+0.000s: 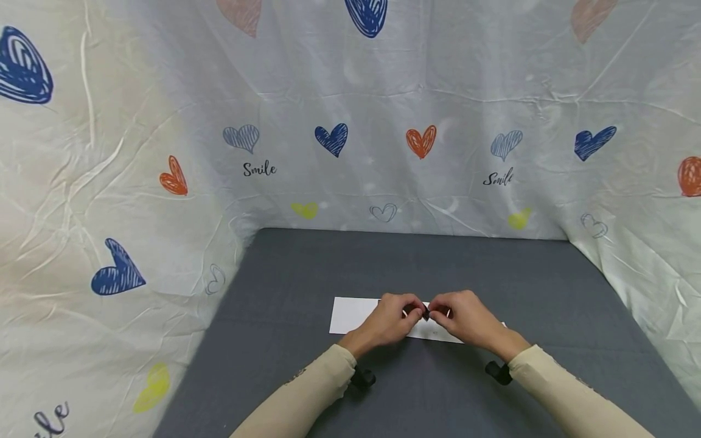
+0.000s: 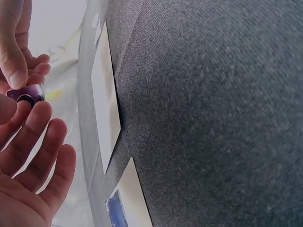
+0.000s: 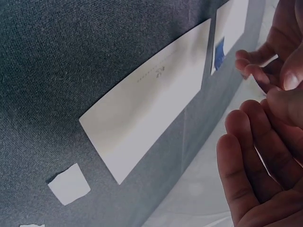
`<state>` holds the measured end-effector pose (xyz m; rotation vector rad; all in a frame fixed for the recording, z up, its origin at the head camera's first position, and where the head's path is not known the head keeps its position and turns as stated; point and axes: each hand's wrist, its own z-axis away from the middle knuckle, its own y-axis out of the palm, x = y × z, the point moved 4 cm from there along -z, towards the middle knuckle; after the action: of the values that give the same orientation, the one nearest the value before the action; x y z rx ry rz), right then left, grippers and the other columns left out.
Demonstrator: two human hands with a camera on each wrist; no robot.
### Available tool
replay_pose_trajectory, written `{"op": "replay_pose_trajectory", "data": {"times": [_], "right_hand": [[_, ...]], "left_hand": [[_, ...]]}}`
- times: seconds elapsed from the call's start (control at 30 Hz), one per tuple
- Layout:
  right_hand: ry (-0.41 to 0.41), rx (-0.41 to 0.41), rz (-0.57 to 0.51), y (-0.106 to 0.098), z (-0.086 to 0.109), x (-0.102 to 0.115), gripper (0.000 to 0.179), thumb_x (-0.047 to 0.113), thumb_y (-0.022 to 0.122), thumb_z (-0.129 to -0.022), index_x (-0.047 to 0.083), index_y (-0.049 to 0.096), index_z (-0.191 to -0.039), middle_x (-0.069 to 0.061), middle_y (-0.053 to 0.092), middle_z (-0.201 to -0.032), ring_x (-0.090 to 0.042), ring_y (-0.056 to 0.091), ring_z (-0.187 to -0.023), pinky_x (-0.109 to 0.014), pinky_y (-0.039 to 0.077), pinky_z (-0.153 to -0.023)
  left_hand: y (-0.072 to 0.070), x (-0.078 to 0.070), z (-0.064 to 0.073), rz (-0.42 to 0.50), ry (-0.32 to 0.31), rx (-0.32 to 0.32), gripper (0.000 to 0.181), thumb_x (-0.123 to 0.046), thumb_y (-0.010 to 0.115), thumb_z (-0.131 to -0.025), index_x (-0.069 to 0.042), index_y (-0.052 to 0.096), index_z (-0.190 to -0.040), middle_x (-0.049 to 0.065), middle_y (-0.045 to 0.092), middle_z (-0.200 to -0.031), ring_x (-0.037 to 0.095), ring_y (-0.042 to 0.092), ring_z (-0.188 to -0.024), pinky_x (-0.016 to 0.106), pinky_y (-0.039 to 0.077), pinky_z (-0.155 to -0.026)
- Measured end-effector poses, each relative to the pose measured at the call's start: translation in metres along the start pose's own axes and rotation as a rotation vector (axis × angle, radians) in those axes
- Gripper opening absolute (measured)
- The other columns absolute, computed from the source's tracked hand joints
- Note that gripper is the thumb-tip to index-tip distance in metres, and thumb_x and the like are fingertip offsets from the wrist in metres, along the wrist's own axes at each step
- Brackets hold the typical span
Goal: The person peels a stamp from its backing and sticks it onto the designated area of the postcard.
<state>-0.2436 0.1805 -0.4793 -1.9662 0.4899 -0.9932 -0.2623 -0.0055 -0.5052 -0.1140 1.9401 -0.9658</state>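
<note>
Between the fingertips of both hands is a small, shiny dark purple piece (image 2: 38, 91) with a dark curved edge. My left hand (image 1: 390, 317) pinches it from the left with thumb and forefinger. From the other side my right hand (image 1: 470, 317) pinches it too, fingertips close to those of the left. In the left wrist view the other left fingers spread loosely below the piece; in the right wrist view the right fingers (image 3: 236, 156) are gently bent. Fingers cover much of the piece, and I cannot tell what it is. White cards lie beneath the hands.
One white card (image 3: 151, 104) bears small grey print; another white card (image 3: 232, 23) has a blue patch (image 3: 219, 54). A small torn white scrap (image 3: 70, 184) lies near the printed card. All rest on a dark grey table (image 1: 306, 267), with a heart-patterned curtain (image 1: 378, 170) behind.
</note>
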Motion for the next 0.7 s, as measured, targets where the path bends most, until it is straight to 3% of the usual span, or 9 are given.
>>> {"op": "replay_pose_trajectory", "data": {"times": [0.3,0.7], "right_hand": [[0.073,0.041,-0.015,-0.006,0.002,-0.004,0.007,0.010,0.078,-0.099,0.014,0.083,-0.100,0.010,0.076,-0.087,0.004,0.062,-0.072,-0.024,0.054,-0.066],[0.060,0.006,-0.018,-0.015,0.001,-0.006,0.003,0.012,0.080,-0.098,0.014,0.083,-0.098,0.010,0.076,-0.085,0.003,0.063,-0.071,-0.024,0.054,-0.065]], "left_hand": [[-0.004,0.004,0.001,-0.010,-0.094,-0.087,0.007,-0.016,0.072,-0.104,-0.013,0.077,-0.107,0.000,0.079,-0.094,0.004,0.065,-0.078,0.020,0.053,-0.073],[-0.007,-0.002,-0.008,-0.031,-0.069,-0.088,0.008,-0.015,0.072,-0.105,-0.013,0.080,-0.104,-0.001,0.080,-0.094,0.004,0.065,-0.080,0.021,0.053,-0.073]]}}
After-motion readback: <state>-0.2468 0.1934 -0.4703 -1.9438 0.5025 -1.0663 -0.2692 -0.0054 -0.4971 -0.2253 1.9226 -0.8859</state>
